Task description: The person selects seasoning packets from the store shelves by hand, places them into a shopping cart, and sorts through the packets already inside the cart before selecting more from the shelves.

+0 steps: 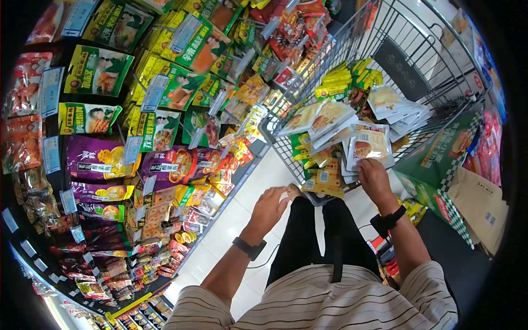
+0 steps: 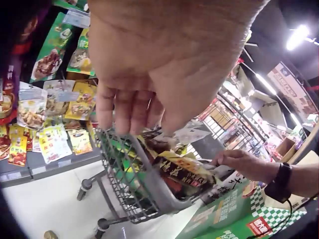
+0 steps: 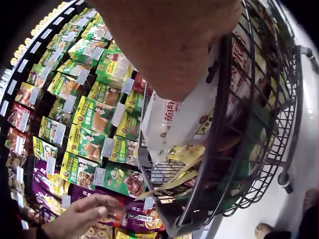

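Note:
In the head view my right hand (image 1: pixel 377 182) is at the near end of the shopping cart (image 1: pixel 273 144), pinching the lower edge of a white seasoning packet (image 1: pixel 369 142). That packet lies over other white packets (image 1: pixel 331 122) heaped in the basket. The right wrist view shows the same hand (image 3: pixel 174 45) from behind, its fingertips hidden by the wrist. My left hand (image 1: pixel 268 212) hangs between the shelf and the cart, fingers loosely extended, holding nothing. In the left wrist view its fingers (image 2: pixel 124 107) overlap the cart's rim.
Yellow-green packets (image 1: pixel 333 82) and yellow packets (image 1: pixel 325 180) also fill the cart. A shelf wall of hanging food packets (image 1: pixel 99 70) with price tags (image 1: pixel 51 91) stands on the left. On the right are a green checkered box (image 1: pixel 440 165) and brown paper bags (image 1: pixel 478 198).

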